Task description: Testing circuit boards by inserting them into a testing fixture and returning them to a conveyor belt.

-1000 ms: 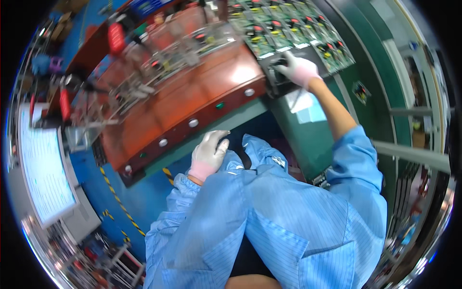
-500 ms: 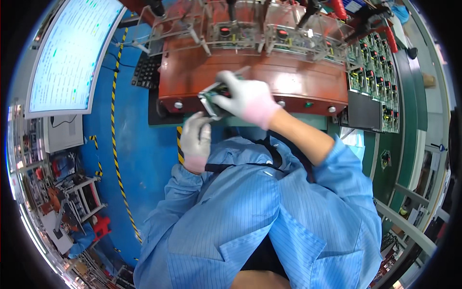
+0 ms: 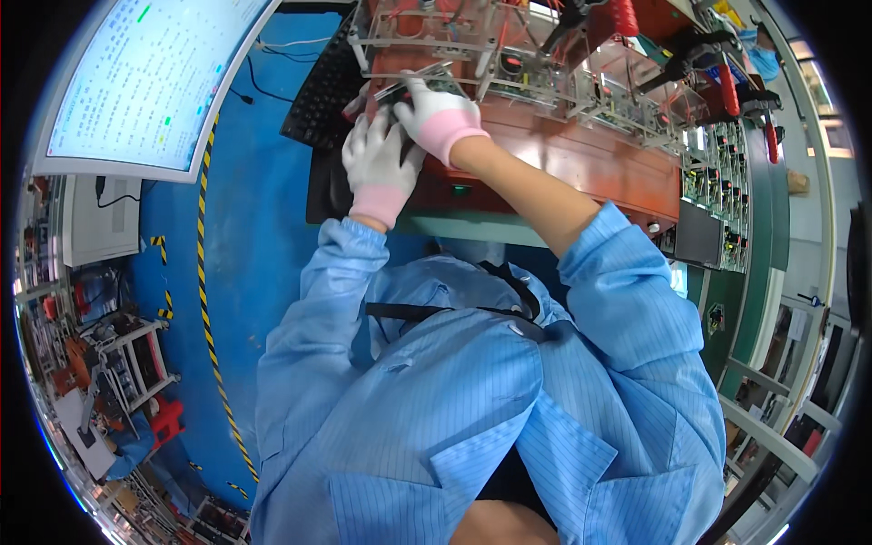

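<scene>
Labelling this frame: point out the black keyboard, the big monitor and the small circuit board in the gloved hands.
black keyboard (image 3: 320, 91), head view, middle of its keys
big white-lit monitor (image 3: 145, 77), head view, centre of its screen
small circuit board (image 3: 413, 88), head view, visible edge above the right hand (image 3: 440, 116)

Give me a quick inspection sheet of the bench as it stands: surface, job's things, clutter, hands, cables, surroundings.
Surface: blue bench top with a yellow-black striped line.
Job's things: small grey board held at the red-brown test fixture, under its clear frame.
Clutter: black keyboard beside the fixture; red-handled clamps on top.
Hands: left hand, gloved, just below the board, grip unclear; right hand, gloved, gripping the board.
Cables: black leads run under the monitor.
Surroundings: green boards in a rack at right; shelving and red parts at lower left.
</scene>
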`<state>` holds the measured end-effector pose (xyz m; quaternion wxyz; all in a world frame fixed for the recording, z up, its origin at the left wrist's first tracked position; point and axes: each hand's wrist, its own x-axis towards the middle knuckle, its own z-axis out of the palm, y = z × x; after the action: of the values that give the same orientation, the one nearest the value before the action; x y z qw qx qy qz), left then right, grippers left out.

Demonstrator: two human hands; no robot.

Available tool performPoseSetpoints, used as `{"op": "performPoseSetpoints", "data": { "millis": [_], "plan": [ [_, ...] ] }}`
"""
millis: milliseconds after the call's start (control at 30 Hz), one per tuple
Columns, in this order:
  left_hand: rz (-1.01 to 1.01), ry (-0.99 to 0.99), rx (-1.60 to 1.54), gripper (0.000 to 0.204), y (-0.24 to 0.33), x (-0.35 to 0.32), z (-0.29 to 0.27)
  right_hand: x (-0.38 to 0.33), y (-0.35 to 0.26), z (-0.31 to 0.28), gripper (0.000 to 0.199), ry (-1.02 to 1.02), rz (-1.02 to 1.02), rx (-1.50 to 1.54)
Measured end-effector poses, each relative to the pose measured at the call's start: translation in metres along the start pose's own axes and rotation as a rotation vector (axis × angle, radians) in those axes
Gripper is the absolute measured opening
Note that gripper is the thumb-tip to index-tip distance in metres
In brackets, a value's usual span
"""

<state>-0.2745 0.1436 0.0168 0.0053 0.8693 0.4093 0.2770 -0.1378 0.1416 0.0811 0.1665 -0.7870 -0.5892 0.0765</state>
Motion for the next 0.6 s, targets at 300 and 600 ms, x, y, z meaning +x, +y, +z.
{"op": "performPoseSetpoints", "data": {
  "millis": [300,600],
  "plan": [
    [0.082,0.077,-0.237,0.033,-0.024,0.054,0.016,-0.047,-0.008,-0.102,0.033,0.142,-0.305,0.186],
    [0.119,-0.140,-0.499,0.043,-0.041,0.075,0.014,0.127,0.092,-0.207,0.033,0.317,-0.437,0.158]
  ]
}}
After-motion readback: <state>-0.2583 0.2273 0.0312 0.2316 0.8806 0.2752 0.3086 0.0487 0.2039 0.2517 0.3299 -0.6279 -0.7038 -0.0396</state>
